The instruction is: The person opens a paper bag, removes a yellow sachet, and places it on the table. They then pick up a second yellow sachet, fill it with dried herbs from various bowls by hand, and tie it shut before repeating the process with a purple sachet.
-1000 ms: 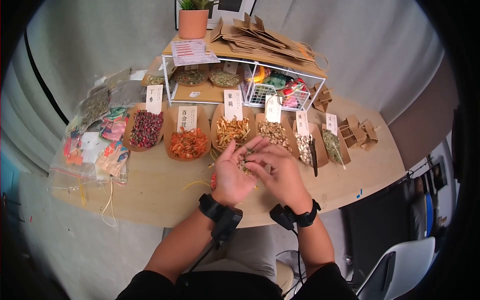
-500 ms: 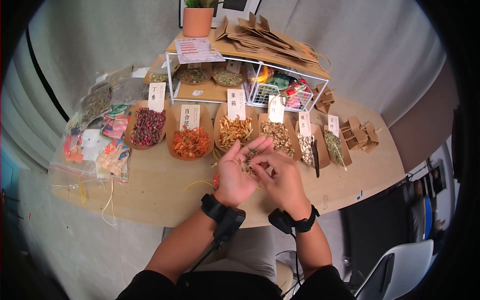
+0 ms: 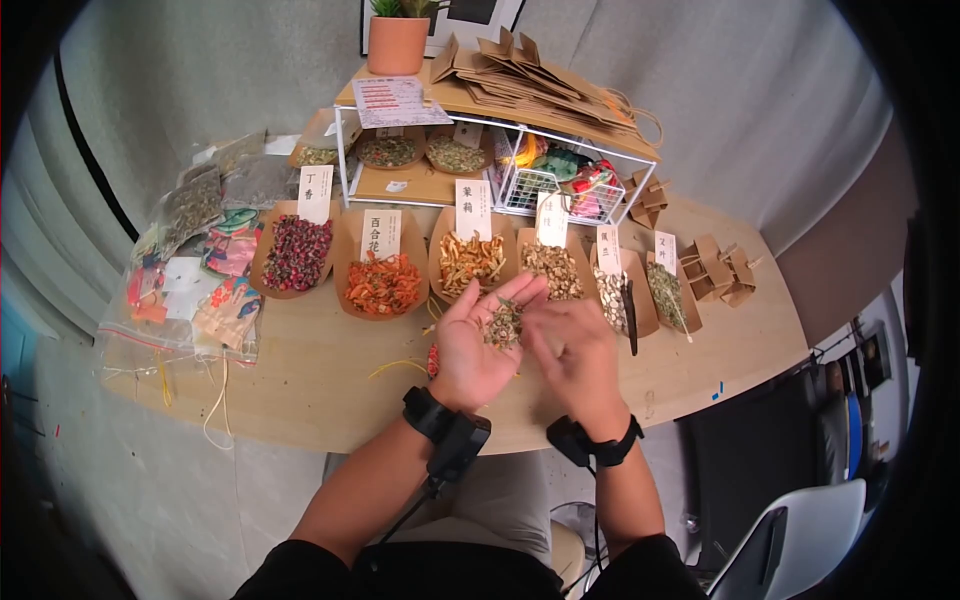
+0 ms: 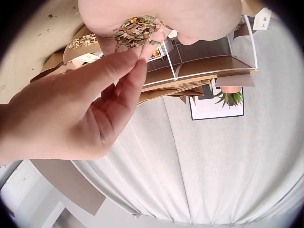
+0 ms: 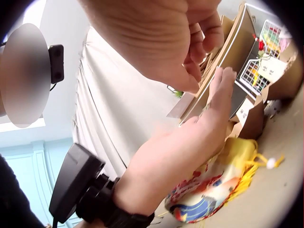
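Note:
My left hand is held palm up over the front of the table, fingers extended and slightly cupped. A small heap of mixed dried herbs, green, brown and orange bits, lies on its palm and fingers. Close beside the heap is my right hand, knuckles up. In the left wrist view, the thumb and finger of the right hand meet at their tips just at the edge of the herbs; nothing shows between them. On the table below the left hand lies a patterned fabric pouch with a yellow cord and tassel.
Labelled paper trays line the table: rosebuds, orange petals, yellowish flowers, tan chips, pale slices with dark tongs, and green leaves. Behind stands a shelf topped with paper bags. Plastic bags lie left.
The right hand, which was picking in the herbs with its fingertips, has drawn back a little to the right. More of the heap now shows. The left palm stays nearly still.

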